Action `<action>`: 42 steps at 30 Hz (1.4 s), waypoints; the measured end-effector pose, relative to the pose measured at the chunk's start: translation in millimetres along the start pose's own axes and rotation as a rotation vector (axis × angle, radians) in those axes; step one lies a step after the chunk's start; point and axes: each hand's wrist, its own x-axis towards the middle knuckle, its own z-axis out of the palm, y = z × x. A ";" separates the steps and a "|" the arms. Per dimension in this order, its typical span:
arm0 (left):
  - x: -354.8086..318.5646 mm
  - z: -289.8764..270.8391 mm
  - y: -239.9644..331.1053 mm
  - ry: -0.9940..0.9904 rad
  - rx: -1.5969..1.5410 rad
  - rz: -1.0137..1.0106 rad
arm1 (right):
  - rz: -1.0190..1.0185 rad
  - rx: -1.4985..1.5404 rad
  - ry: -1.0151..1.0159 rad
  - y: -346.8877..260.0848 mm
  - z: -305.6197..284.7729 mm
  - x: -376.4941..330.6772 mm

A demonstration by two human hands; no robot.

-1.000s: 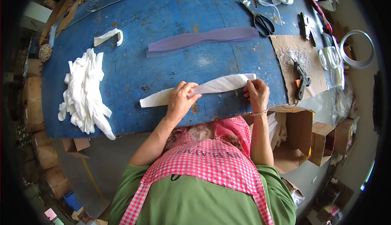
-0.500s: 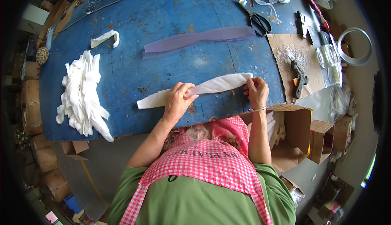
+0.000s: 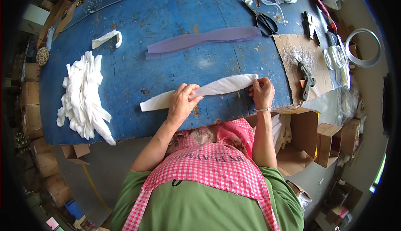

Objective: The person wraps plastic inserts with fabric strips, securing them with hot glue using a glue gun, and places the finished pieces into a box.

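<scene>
A long white padded fabric strip (image 3: 227, 85) lies slantwise near the table's front edge. My left hand (image 3: 180, 104) is closed on its middle, thumb and fingers pressed together over the cloth. At the strip's right tip, my right hand (image 3: 263, 93) pinches the corner between thumb and curled fingers. The strip's left end rests flat on the blue table. Farther back lies a stack of translucent purple strips (image 3: 202, 41). To the left are a heap of white fabric strips (image 3: 83, 97) and one curled white strip (image 3: 106, 39).
Black-handled scissors (image 3: 266, 24) lie at the far right, near a cardboard sheet (image 3: 288, 49) bearing a glue gun (image 3: 307, 80). A tape roll (image 3: 348, 51) stands at the right edge. Under the table's front right is an open carton (image 3: 304, 133). Wire coils (image 3: 92, 3) sit back left.
Almost nothing differs. Both hands keep their hold on the white fabric strip, and the whole view has shifted very slightly.
</scene>
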 end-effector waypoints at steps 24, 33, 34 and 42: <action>-73.7 -86.8 -75.1 0.561 -0.217 -0.420 | 0.066 -0.007 -0.078 -1.4 -5.1 6.1; -41.9 -48.9 -9.2 0.341 0.013 -0.043 | 0.077 0.012 -0.084 -5.8 -0.3 2.4; -36.0 -42.5 -5.4 0.336 -0.001 -0.034 | 0.079 0.014 -0.086 -6.5 -0.3 2.2; -17.7 -28.7 -11.8 0.055 0.269 0.048 | 0.000 -0.151 0.002 -3.4 4.3 4.1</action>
